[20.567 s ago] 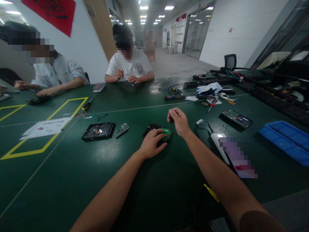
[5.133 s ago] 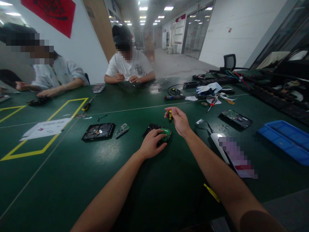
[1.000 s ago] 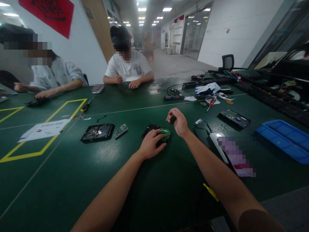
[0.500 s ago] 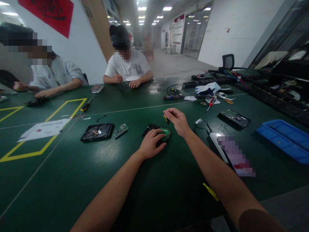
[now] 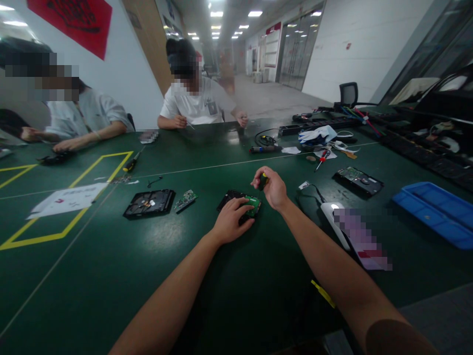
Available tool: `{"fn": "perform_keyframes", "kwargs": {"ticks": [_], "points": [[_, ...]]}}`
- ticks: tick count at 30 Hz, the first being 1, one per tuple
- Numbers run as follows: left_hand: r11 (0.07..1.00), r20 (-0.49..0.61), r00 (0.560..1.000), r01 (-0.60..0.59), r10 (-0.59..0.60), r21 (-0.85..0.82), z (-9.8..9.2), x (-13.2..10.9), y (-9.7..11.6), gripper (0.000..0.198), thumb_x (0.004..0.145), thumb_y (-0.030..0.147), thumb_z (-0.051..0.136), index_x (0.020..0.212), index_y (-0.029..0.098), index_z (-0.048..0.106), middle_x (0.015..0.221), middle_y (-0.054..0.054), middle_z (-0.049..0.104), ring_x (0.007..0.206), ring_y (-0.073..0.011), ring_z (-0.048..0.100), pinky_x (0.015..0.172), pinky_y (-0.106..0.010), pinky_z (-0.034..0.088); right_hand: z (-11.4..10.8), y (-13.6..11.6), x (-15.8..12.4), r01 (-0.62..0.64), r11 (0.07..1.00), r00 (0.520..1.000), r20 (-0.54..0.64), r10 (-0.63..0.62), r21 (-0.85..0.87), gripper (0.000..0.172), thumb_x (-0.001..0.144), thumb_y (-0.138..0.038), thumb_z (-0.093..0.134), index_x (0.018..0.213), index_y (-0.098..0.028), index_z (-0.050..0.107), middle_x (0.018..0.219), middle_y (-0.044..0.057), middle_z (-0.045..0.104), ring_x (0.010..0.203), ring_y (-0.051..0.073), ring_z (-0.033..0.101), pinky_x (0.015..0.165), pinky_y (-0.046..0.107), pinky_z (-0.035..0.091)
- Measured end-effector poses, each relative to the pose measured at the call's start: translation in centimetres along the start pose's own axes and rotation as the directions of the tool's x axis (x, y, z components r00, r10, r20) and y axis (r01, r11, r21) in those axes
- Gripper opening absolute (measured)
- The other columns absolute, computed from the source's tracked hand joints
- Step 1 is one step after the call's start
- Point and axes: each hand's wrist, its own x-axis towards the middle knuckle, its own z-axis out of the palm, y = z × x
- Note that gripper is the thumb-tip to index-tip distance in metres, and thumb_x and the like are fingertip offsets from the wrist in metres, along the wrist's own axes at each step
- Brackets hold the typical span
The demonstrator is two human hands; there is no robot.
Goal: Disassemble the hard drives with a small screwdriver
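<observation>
Screwdriver [image 5: 262, 180] back upright over drive [image 5: 226, 198]

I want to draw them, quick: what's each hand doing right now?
Left hand: open, lying on the hard drive.
Right hand: closed around the screwdriver.

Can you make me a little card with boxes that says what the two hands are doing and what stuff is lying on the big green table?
left hand: lies on top of the hard drive, beside its green circuit board
right hand: closed round a screwdriver with a black and yellow handle, held over the board
table: dark green
left side: second black drive, loose circuit board
right side: blue tray
others: two people sit across the table
</observation>
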Motion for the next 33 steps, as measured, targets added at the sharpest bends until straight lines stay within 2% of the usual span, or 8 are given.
{"fn": "perform_keyframes", "kwargs": {"ticks": [4, 8, 15, 19, 21, 24, 27, 33], "points": [[1.0, -0.006, 1.0, 0.002, -0.002, -0.004, 0.09, 0.01, -0.07, 0.045, 0.091, 0.042, 0.066, 0.134, 0.029, 0.061, 0.138, -0.01, 0.058, 0.129, -0.0308, 0.055, 0.11, -0.055, 0.045, -0.39, 0.08, 0.04, 0.015, 0.997, 0.999, -0.029, -0.018, -0.076, 0.034, 0.091, -0.055, 0.056, 0.079, -0.023, 0.063, 0.069, -0.001, 0.057, 0.065, 0.016, 0.057, 0.069, 0.031, 0.049], [1.0, -0.011, 1.0, 0.002, -0.002, -0.008, 0.15, 0.01, -0.03, 0.045, 0.091, 0.042, 0.066, 0.134, 0.03, 0.061, 0.138, -0.01, 0.058, 0.129, -0.0311, 0.055, 0.11, -0.056, 0.045, -0.56, 0.13, 0.19, 0.035, 0.989, 0.997, -0.068, -0.046, -0.143, 0.032, 0.088, -0.054, 0.065, 0.082, -0.023, 0.061, 0.073, -0.001, 0.06, 0.069, 0.015, 0.058, 0.07, 0.029, 0.047], [1.0, -0.007, 1.0, 0.002, -0.002, 0.0, -0.06, 0.08, 0.21, 0.044, 0.092, 0.042, 0.065, 0.133, 0.029, 0.061, 0.137, -0.01, 0.058, 0.129, -0.0306, 0.055, 0.112, -0.055, 0.044, -0.29, 0.38, 0.03, 0.019, 0.978, 0.991, -0.127, -0.046, -0.208, 0.034, 0.081, -0.048, 0.079, 0.084, -0.024, 0.056, 0.068, -0.005, 0.055, 0.06, 0.013, 0.048, 0.055, 0.026, 0.038], [1.0, -0.008, 1.0, 0.0, 0.0, -0.008, -0.04, 0.04, 0.17, 0.044, 0.092, 0.041, 0.065, 0.133, 0.029, 0.061, 0.138, -0.01, 0.058, 0.13, -0.0312, 0.055, 0.111, -0.056, 0.045, -0.01, 0.13, -0.1, 0.029, 0.98, 0.992, -0.118, -0.053, -0.197, 0.037, 0.077, -0.046, 0.084, 0.088, -0.024, 0.056, 0.072, -0.004, 0.06, 0.063, 0.013, 0.052, 0.058, 0.027, 0.041], [1.0, -0.008, 1.0, 0.004, -0.004, -0.007, 0.01, 0.03, 0.12, 0.044, 0.091, 0.041, 0.065, 0.133, 0.03, 0.061, 0.138, -0.01, 0.058, 0.13, -0.0314, 0.055, 0.111, -0.056, 0.045, 0.09, -0.1, -0.13, 0.03, 0.98, 0.994, -0.1, -0.05, -0.195, 0.035, 0.079, -0.047, 0.082, 0.09, -0.024, 0.058, 0.077, -0.002, 0.066, 0.068, 0.015, 0.057, 0.062, 0.028, 0.044], [1.0, -0.005, 1.0, 0.009, -0.009, -0.003, 0.04, 0.02, 0.09, 0.044, 0.091, 0.042, 0.066, 0.133, 0.03, 0.061, 0.138, -0.01, 0.057, 0.13, -0.0317, 0.055, 0.111, -0.057, 0.045, 0.0, -0.35, -0.1, 0.043, 0.982, 0.998, -0.034, -0.05, -0.186, 0.026, 0.089, -0.049, 0.069, 0.089, -0.024, 0.064, 0.083, 0.002, 0.07, 0.077, 0.017, 0.062, 0.07, 0.03, 0.048], [1.0, 0.0, 1.0, 0.002, -0.002, -0.004, 0.02, 0.01, 0.1, 0.044, 0.092, 0.043, 0.065, 0.133, 0.029, 0.061, 0.138, -0.01, 0.058, 0.13, -0.0314, 0.054, 0.111, -0.056, 0.045, -0.36, -0.31, 0.03, 0.091, 0.982, 0.996, -0.003, -0.093, -0.163, 0.03, 0.096, -0.047, 0.056, 0.085, -0.022, 0.07, 0.084, 0.004, 0.07, 0.084, 0.019, 0.065, 0.08, 0.033, 0.05], [1.0, 0.003, 1.0, -0.002, 0.002, 0.002, 0.0, 0.02, 0.02, 0.044, 0.092, 0.042, 0.065, 0.133, 0.028, 0.061, 0.138, -0.01, 0.057, 0.129, -0.0308, 0.054, 0.11, -0.054, 0.045, -0.73, 0.48, 0.24, 0.026, 0.995, 0.997, -0.064, -0.032, -0.097, 0.04, 0.096, -0.057, 0.05, 0.08, -0.023, 0.065, 0.068, -0.001, 0.059, 0.065, 0.016, 0.058, 0.071, 0.031, 0.049]]}}
